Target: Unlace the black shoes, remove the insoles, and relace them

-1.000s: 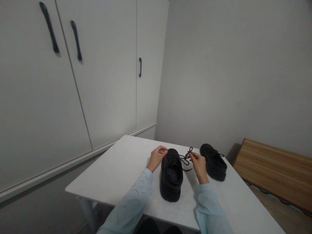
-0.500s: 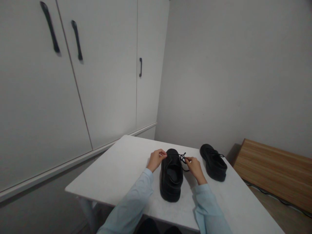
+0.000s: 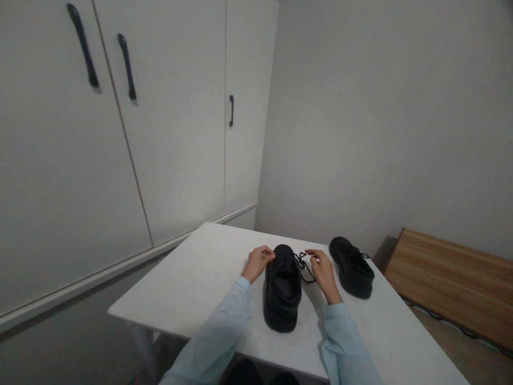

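A black lace-up shoe stands upright on the white table in front of me, toe pointing away. My left hand is at its left side near the toe, thumb and fingertips pinched on a thin black shoelace that runs across the shoe's front. On the right side, the black shoelace hangs in loops and loose strands. My right hand is just right of those loops, thumb and index finger apart, with nothing visible held between them.
A second black shoe sits to the right near the edge of the white table. Beyond that edge lies a wood-grain board with a cable beneath. White cabinets with dark handles stand left; a plain wall rises behind.
My right thumb and index finger have come apart and let go of the lace loop, and the right hand has shifted slightly up and right. My left hand stays in place.
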Action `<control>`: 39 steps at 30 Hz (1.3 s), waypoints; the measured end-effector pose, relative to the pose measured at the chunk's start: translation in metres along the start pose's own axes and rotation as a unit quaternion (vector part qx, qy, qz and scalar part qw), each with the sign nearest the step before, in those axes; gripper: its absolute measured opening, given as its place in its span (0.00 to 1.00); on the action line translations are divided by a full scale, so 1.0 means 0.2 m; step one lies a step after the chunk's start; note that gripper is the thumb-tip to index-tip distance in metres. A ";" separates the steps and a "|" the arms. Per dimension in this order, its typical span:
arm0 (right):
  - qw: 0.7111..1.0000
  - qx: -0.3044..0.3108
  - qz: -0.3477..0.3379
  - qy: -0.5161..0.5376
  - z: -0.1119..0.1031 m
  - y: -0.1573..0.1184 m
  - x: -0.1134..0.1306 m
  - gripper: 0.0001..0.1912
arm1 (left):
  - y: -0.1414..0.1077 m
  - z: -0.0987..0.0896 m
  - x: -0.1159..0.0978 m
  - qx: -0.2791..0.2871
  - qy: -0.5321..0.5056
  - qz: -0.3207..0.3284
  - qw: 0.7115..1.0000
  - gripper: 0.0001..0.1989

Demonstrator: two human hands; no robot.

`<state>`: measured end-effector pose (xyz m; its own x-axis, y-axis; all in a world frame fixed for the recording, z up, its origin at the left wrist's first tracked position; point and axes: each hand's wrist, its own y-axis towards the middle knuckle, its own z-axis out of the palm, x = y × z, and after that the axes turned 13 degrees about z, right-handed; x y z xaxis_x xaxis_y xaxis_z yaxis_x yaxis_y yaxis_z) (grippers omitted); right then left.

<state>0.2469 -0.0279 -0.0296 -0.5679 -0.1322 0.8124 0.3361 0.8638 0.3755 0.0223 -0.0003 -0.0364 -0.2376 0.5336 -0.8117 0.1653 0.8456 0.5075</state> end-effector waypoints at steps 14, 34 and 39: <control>0.974 0.215 -0.052 0.056 -0.05 -0.08 0.17 0.24 | 0.00 0.02 0.06 0.002 -0.033 -0.019 0.999 0.11; 0.972 0.229 -0.042 0.042 -0.03 -0.08 0.13 0.21 | 0.02 0.03 0.04 -0.020 -0.082 -0.023 0.996 0.10; 0.973 0.226 -0.022 0.026 -0.03 -0.08 0.13 0.24 | 0.02 0.03 0.03 -0.028 -0.145 0.003 0.989 0.10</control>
<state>0.2316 -0.0481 -0.0123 -0.5311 -0.1889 0.8260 -0.0600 0.9808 0.1857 0.0273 0.0069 -0.0414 0.0484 0.5186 -0.8537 0.1103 0.8467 0.5206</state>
